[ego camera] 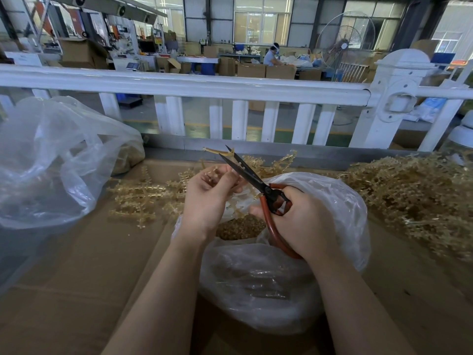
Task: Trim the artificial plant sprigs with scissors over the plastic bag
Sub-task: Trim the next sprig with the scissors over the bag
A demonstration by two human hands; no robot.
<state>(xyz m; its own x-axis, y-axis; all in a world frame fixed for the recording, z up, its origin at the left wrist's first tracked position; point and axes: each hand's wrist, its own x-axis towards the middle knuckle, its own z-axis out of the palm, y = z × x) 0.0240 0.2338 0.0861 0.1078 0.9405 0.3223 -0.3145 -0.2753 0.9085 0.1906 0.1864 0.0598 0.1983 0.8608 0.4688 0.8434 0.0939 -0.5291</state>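
The scissors (252, 181) have black blades and reddish-orange handles. The sprig (217, 151) at their tips is pale tan, as are the sprig heaps left (143, 198) and right (409, 198) of the scissors. Below them, the plastic bag (258, 278) is translucent white, holding brownish-gold trimmings (239, 228). The cardboard (76, 290) underneath is plain brown; the fence (179, 83) beyond is glossy white.

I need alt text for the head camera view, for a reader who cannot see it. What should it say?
A person's left hand holds a tan artificial sprig between the open blades of red-handled scissors gripped by the right hand, above an open plastic bag holding trimmings. More sprigs lie piled on the cardboard-covered table, before a white railing.
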